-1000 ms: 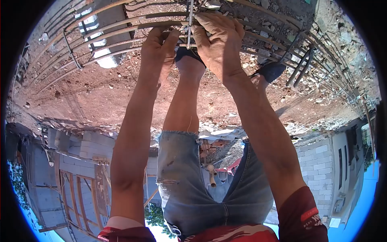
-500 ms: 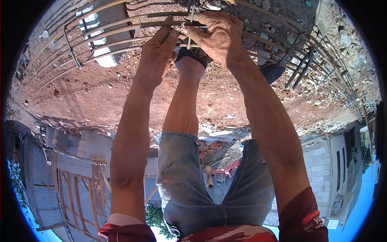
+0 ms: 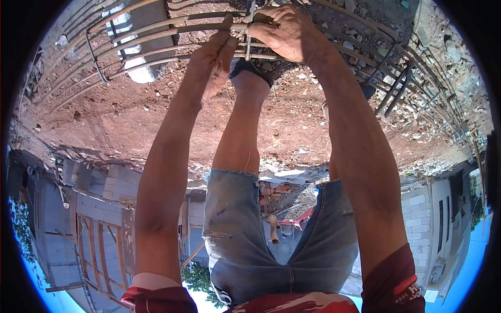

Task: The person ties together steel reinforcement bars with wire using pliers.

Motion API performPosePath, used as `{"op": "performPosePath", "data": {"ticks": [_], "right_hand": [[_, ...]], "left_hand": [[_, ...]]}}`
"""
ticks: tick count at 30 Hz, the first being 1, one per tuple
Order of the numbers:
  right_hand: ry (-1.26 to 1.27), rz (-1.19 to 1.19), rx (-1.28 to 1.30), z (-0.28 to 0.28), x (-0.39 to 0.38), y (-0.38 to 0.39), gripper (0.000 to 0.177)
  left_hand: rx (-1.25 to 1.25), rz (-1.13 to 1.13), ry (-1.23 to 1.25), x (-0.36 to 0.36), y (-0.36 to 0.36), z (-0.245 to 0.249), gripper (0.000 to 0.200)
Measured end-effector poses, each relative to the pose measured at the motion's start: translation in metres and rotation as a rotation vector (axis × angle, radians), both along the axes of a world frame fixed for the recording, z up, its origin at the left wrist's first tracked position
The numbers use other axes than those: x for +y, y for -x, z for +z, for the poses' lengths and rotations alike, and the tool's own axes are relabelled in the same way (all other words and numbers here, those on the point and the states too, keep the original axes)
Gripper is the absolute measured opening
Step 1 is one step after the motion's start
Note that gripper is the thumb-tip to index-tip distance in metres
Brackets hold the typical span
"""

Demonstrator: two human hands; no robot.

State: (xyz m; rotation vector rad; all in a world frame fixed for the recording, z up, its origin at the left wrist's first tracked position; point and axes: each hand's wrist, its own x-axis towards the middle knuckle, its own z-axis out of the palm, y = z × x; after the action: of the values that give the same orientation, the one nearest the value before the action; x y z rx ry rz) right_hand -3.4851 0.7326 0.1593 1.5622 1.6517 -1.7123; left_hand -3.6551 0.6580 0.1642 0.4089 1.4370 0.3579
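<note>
Long steel rebars (image 3: 182, 28) run across the top of the view, crossed by an upright steel stirrup (image 3: 251, 31). My left hand (image 3: 213, 65) reaches up to this crossing, its thumb and forefinger closed around a rebar just left of the stirrup. Right of the stirrup, my right hand (image 3: 287, 34) is closed, with fingers curled and the thumb pointing at the joint. Whatever it grips is hidden by the fingers. A small pale piece, perhaps wire, shows at the crossing between the hands. Another stirrup (image 3: 94, 56) loops the bars farther left.
Reddish soil (image 3: 156, 112) with rubble lies under the bars. My foot (image 3: 250, 70) stands close below the crossing. More bars and stirrups (image 3: 396, 88) bunch at the right. Block walls (image 3: 415, 219) and a wooden frame (image 3: 99, 250) appear upside down at the bottom.
My right hand has shifted slightly up and right, its thumb drawing back from left of the stirrup. The left hand has moved slightly right and stays at the rebar.
</note>
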Motion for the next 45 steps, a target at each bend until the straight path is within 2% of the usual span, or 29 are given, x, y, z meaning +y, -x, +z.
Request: {"op": "performPosePath", "data": {"ticks": [1, 2, 3, 4, 5, 7, 8, 9, 10, 11, 12, 13, 15, 18, 21, 22, 25, 29, 31, 33, 34, 35, 36, 37, 38, 40, 41, 43, 45], "right_hand": [[-0.105, -0.014, 0.09, 0.002, 0.0, -0.004, 0.034], [-0.107, -0.016, 0.092, 0.005, 0.004, -0.003, 0.034], [0.012, -0.024, 0.096, 0.007, 0.01, -0.003, 0.034], [0.134, -0.031, 0.099, 0.009, 0.013, -0.003, 0.033], [0.135, -0.034, 0.097, 0.009, 0.008, -0.003, 0.033], [-0.48, -0.049, 0.116, 0.005, -0.02, -0.001, 0.031], [-0.854, -0.186, -0.022, -0.016, -0.052, 0.005, 0.034], [-0.936, -0.268, -0.077, -0.003, -0.06, 0.008, 0.03], [-1.017, -0.352, -0.13, 0.014, -0.07, 0.01, 0.026], [-1.016, -0.355, -0.127, 0.022, -0.081, 0.014, 0.026], [-0.864, -0.388, -0.102, 0.027, -0.095, 0.018, 0.024], [-0.706, -0.42, -0.078, 0.029, -0.105, 0.022, 0.023], [-0.69, -0.467, -0.046, 0.027, -0.114, 0.031, 0.025], [-0.713, -0.542, -0.006, 0.022, -0.1, 0.039, 0.029], [-0.771, -0.34, -0.011, 0.018, -0.076, 0.033, 0.021], [-0.77, -0.347, -0.01, 0.018, -0.073, 0.031, 0.021], [-0.753, -0.049, 0.011, 0.027, -0.063, 0.022, 0.021], [-0.858, -0.122, 0.028, 0.009, -0.063, 0.008, 0.017], [-0.846, -0.169, 0.102, 0.007, -0.06, 0.004, 0.016], [-0.815, -0.205, 0.182, 0.003, -0.056, 0.0, 0.015], [-0.814, -0.212, 0.185, 0.0, -0.055, -0.001, 0.015], [-0.846, -0.195, 0.187, -0.003, -0.054, -0.002, 0.014], [-0.88, -0.176, 0.189, -0.005, -0.053, -0.004, 0.013], [-0.788, -0.178, 0.198, -0.004, -0.05, -0.004, 0.007], [-0.792, -0.181, 0.198, -0.003, -0.044, -0.007, 0.007], [-0.28, -0.076, 0.266, -0.001, -0.031, -0.017, 0.005], [-0.726, -0.063, 0.371, -0.003, -0.033, -0.027, 0.007], [-0.827, -0.191, 0.189, 0.017, -0.03, -0.045, 0.014], [-0.938, -0.382, -0.092, 0.031, -0.043, -0.082, 0.026]], "left_hand": [[0.142, -0.207, -0.059, 0.0, -0.001, 0.001, 0.039], [0.281, -0.415, -0.114, 0.001, -0.002, 0.003, 0.034], [0.347, -0.443, -0.079, -0.001, -0.002, 0.003, 0.024], [0.346, -0.445, -0.079, -0.002, -0.004, 0.003, 0.024], [0.374, -0.411, -0.165, -0.004, -0.007, 0.002, 0.022], [0.393, -0.379, -0.254, -0.004, -0.011, 0.001, 0.02], [0.525, -0.535, -0.377, -0.004, -0.01, 0.004, 0.022], [0.658, -0.692, -0.504, -0.002, -0.009, 0.006, 0.024], [0.657, -0.695, -0.503, 0.001, -0.006, 0.006, 0.024], [0.621, -0.803, -0.463, 0.009, -0.003, 0.007, 0.033], [0.585, -0.909, -0.422, 0.019, -0.003, 0.011, 0.042], [0.587, -0.917, -0.416, 0.028, -0.005, 0.018, 0.042], [0.344, -0.412, 0.207, 0.051, -0.015, 0.043, 0.03], [0.281, -0.49, 0.294, 0.074, -0.009, 0.033, 0.028], [0.192, -0.58, 0.45, 0.085, 0.005, 0.026, 0.025], [0.196, -0.585, 0.451, 0.086, 0.008, 0.026, 0.025], [0.056, -0.29, 0.389, 0.082, 0.007, 0.035, 0.023], [0.006, -0.189, 0.465, 0.065, 0.008, 0.036, 0.027], [0.15, 0.073, 0.24, 0.038, -0.006, 0.043, 0.031], [0.208, 0.178, 0.2, 0.012, -0.016, 0.047, 0.029], [0.224, 0.248, 0.257, 0.0, -0.026, 0.052, 0.029], [0.344, 0.131, -0.127, -0.049, -0.034, 0.013, 0.025], [0.392, 0.066, -0.322, -0.065, -0.046, 0.0, 0.023], [0.451, 0.004, -0.518, -0.081, -0.057, -0.013, 0.021], [0.533, -0.225, -0.555, -0.059, -0.074, 0.01, 0.018], [0.632, -0.543, -0.502, -0.042, -0.093, 0.026, 0.015], [0.707, -0.753, -0.693, -0.036, -0.094, 0.025, 0.014], [0.787, -0.979, -0.887, -0.015, -0.093, 0.031, 0.014], [0.722, -1.315, -0.619, 0.018, -0.095, 0.05, 0.009]]}}
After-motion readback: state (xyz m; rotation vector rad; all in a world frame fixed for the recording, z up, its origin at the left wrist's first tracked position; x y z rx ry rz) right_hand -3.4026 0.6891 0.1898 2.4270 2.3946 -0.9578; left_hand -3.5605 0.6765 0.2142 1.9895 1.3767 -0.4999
